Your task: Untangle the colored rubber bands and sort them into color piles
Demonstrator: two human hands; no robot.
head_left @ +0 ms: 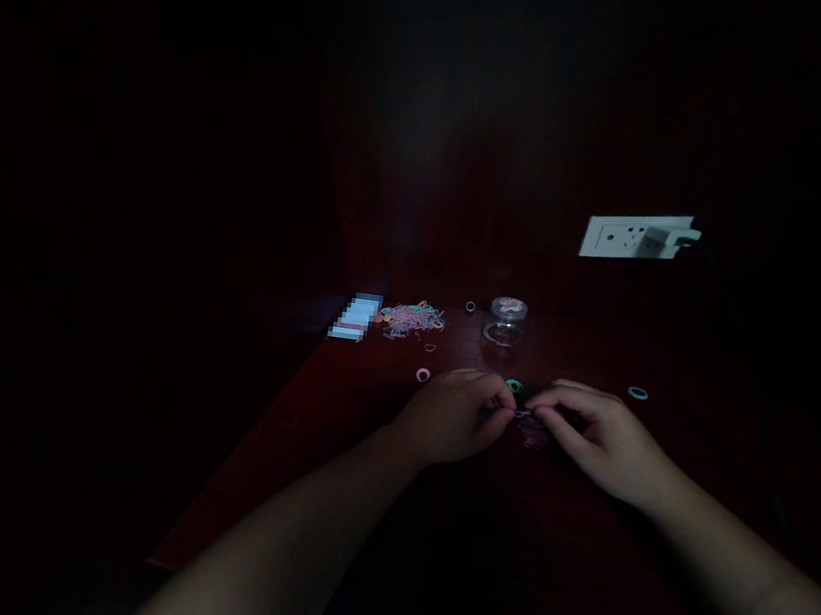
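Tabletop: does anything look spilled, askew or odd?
Possibly spilled: colourful bands lie heaped loose beside the phone, outside the upright jar; a blue ring sits apart, beyond the right hand. Too dark to judge damage.

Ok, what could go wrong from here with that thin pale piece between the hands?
Thin pale piece: pinched between the left hand and right hand, it might slip or snap if pulled.
Green ring: close to the left hand's fingertips, so could get knocked.
Small purplish pile: dimly lit, so single pieces may be hard to pick out.
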